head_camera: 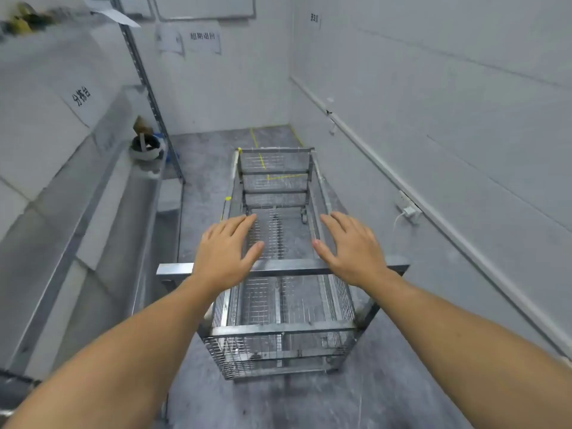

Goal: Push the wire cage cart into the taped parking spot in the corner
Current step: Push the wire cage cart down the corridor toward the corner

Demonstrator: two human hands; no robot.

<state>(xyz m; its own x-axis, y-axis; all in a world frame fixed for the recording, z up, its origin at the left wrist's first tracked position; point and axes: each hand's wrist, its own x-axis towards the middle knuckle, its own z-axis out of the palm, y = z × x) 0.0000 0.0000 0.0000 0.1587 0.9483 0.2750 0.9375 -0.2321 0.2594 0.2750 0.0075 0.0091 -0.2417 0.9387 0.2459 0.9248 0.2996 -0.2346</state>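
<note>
Hands, our left and right, hover open above the cart's near bar; yellow tape lies far ahead.

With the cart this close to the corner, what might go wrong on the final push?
1. Both hands, left and right, lie flat and open over the top bar with no grip, so the cart may veer or roll free.
2. The wall plug and its cable stick out on the right; a drifting cart might catch them.
3. The yellow tape shows only through the mesh, so alignment is hard to judge.
</note>
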